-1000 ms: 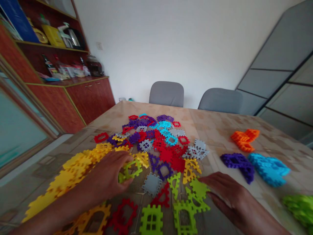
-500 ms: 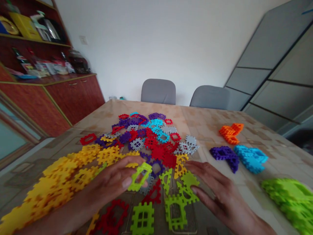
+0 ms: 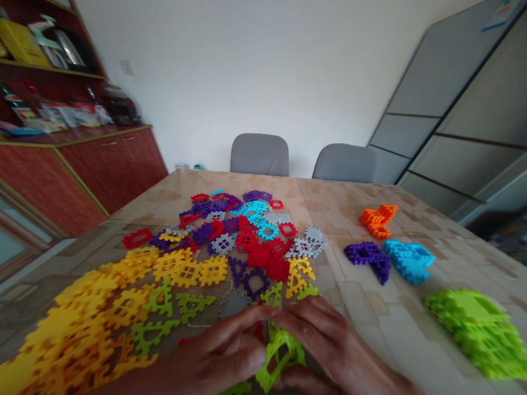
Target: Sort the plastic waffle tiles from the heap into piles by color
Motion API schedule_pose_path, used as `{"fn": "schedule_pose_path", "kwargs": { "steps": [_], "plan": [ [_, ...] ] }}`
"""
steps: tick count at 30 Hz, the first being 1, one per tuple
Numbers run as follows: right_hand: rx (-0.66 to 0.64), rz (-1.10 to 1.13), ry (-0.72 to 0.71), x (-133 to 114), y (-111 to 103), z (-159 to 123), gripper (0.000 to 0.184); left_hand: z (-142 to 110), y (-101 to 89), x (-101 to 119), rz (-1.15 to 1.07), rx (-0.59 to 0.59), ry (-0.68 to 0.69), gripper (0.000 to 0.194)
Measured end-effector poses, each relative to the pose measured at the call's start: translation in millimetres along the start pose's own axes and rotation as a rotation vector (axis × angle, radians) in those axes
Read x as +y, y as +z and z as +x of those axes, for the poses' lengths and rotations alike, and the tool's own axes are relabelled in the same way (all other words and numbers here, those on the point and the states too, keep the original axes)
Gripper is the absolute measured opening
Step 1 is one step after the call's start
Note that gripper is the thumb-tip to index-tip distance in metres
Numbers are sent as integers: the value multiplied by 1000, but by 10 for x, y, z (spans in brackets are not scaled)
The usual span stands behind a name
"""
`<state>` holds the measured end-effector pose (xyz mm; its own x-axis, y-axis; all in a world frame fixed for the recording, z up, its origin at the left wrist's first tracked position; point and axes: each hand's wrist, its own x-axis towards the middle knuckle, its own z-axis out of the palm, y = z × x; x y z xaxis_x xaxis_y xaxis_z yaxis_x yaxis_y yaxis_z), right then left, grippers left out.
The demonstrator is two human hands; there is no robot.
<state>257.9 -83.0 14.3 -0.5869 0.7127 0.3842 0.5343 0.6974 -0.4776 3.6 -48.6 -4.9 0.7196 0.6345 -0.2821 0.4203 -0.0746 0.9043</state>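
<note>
My left hand (image 3: 230, 348) is low in the middle, its thumb against a lime-green toothed building piece (image 3: 282, 354) with an opening. From the other side, my right hand (image 3: 329, 343) curls its fingers over the same green piece, and the fingertips of both hands meet above it. Whether several green pieces are stacked there I cannot tell, as the hands cover them. Just beyond the fingers lie more green pieces (image 3: 272, 294) and a yellow triangular piece (image 3: 297, 274). A grey piece (image 3: 234, 302) lies beyond my left hand, and loose green triangles (image 3: 193, 305) are farther left.
Yellow pieces (image 3: 78, 323) heap up at the left. Red (image 3: 259, 256), purple (image 3: 214, 207) and light-blue pieces (image 3: 255, 208) spread across the middle. Orange (image 3: 379, 219), purple (image 3: 368, 257), blue (image 3: 409, 260) and green stacks (image 3: 477, 332) stand at right. Two chairs (image 3: 259, 154) are behind the table.
My left hand has moved right and down with its green piece. My right hand has come in toward it, and both now close around green at the lower middle. The view has shifted slightly right.
</note>
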Motion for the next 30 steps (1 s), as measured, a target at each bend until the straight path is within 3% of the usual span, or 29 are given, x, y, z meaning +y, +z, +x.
{"fn": "schedule_pose_path", "kwargs": {
  "steps": [3, 5, 8, 10, 12, 17, 20, 25, 27, 30],
  "plan": [
    [16, 127, -17, -11, -39, -1, 23, -31, -25, 51, 119, 15, 29, 56],
    [26, 153, -14, -10, -98, -2, 18, -48, -48, 94, 147, 39, 64, 56],
    [111, 115, -35, 43, -184, -8, 15, -79, -89, 67, 241, 200, 134, 53],
    [164, 69, -69, 106, -207, -15, 16, -114, -111, -40, 361, 325, 170, 49],
    [155, -30, -109, 166, -192, -23, 19, -160, -119, -191, 506, 370, 201, 52],
    [7, -294, -187, 231, -54, -44, 30, -211, -60, -425, 743, 231, 292, 95],
    [-42, -331, -196, 246, 23, -66, 31, -177, -9, -392, 776, 194, 308, 96],
    [-177, -333, -193, 267, 0, -101, 22, -135, 58, -378, 795, 244, 232, 97],
    [-268, -284, -135, 261, -69, -101, 16, -123, 73, -396, 798, 238, 219, 102],
    [-347, -156, -24, 243, -165, -90, 29, -106, 81, -411, 816, 233, 214, 105]
  ]
}}
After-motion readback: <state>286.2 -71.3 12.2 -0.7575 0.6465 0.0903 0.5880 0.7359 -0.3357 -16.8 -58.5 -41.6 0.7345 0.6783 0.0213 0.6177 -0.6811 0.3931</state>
